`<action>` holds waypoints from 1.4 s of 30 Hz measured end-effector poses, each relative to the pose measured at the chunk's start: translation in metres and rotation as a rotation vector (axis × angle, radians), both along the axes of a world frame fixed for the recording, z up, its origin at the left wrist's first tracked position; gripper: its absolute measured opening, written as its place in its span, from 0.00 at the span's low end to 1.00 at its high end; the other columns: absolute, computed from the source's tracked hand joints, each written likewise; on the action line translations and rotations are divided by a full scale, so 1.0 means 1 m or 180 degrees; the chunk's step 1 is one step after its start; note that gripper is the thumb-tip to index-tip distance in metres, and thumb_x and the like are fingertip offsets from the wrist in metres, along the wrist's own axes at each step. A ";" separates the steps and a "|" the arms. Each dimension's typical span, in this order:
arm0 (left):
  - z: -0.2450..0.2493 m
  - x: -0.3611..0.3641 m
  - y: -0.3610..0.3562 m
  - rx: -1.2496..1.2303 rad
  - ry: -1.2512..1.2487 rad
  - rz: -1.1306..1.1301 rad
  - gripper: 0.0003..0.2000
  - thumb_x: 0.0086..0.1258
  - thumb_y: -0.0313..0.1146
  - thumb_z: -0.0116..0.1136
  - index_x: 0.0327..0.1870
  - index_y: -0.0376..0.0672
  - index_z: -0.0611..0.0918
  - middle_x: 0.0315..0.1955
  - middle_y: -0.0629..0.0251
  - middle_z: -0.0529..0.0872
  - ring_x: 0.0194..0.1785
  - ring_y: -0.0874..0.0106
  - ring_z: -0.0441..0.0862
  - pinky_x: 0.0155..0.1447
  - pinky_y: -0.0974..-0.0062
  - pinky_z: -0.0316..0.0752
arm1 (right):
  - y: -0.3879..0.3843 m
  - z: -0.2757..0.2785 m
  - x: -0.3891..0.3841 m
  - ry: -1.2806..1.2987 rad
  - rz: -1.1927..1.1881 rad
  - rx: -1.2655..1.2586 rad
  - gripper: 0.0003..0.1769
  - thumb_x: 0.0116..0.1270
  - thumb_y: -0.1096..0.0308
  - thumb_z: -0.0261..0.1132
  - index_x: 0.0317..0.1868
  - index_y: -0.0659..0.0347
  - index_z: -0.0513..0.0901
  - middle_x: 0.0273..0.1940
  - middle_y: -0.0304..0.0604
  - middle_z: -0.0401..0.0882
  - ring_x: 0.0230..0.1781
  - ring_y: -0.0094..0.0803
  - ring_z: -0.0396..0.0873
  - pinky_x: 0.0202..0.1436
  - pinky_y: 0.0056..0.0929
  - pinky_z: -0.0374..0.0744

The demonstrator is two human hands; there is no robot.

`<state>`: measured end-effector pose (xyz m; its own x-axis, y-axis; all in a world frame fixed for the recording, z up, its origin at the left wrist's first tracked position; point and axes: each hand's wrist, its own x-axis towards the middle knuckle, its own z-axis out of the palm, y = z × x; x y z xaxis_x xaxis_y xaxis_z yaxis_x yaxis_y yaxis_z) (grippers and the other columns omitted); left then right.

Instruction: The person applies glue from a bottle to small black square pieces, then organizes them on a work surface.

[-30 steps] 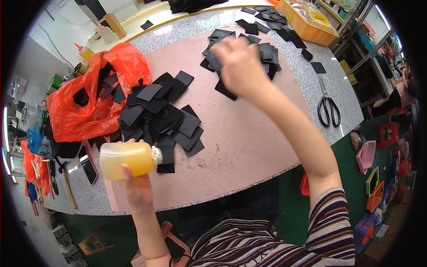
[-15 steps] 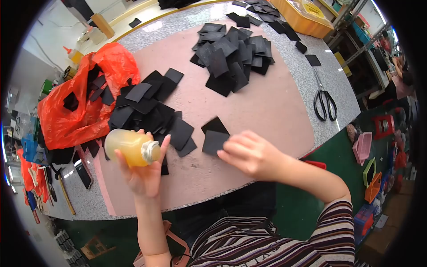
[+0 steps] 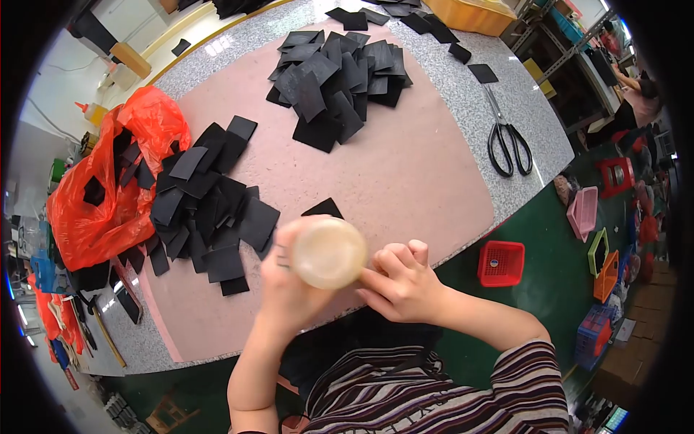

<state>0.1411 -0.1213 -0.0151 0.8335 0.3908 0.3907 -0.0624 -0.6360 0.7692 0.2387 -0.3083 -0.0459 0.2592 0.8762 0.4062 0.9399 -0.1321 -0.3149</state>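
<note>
My left hand [image 3: 285,278] is wrapped round a bottle of yellowish liquid [image 3: 329,253], tipped so its round base faces up at me and its neck is hidden below. Close against the bottle's right side is my right hand [image 3: 401,286], its thumb and index finger pinched together. Whatever lies between those fingertips is hidden by the bottle. A black square piece [image 3: 324,208] shows on the pink mat [image 3: 405,188], partly covered by the bottle. To the left lies a heap of black pieces [image 3: 210,202], and a second heap [image 3: 336,83] sits farther back.
A red plastic bag [image 3: 108,210] with black pieces in it lies at the left. Black-handled scissors [image 3: 510,148] rest on the speckled tabletop at the right. A yellow bin [image 3: 473,14] stands at the back, and a red basket [image 3: 501,264] is beyond the table's near right edge.
My left hand has carried the bottle right and tipped it base-up beside my right hand. The black square seen at my right fingertips is now out of sight. The view has shifted.
</note>
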 end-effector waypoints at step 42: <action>0.003 -0.039 0.050 -0.5501 -0.1572 -0.0697 0.30 0.75 0.56 0.59 0.70 0.44 0.72 0.64 0.60 0.80 0.68 0.60 0.78 0.80 0.32 0.52 | 0.069 0.027 0.051 0.0165 0.0845 0.0491 0.19 0.57 0.74 0.66 0.51 0.63 0.83 0.40 0.43 0.82 0.35 0.30 0.82 0.39 0.23 0.81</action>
<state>0.1017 -0.0715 -0.0125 0.8657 0.4920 -0.0923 -0.4290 0.8243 0.3695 0.2896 -0.2392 -0.0192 0.0533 0.8452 0.5318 0.9173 0.1689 -0.3605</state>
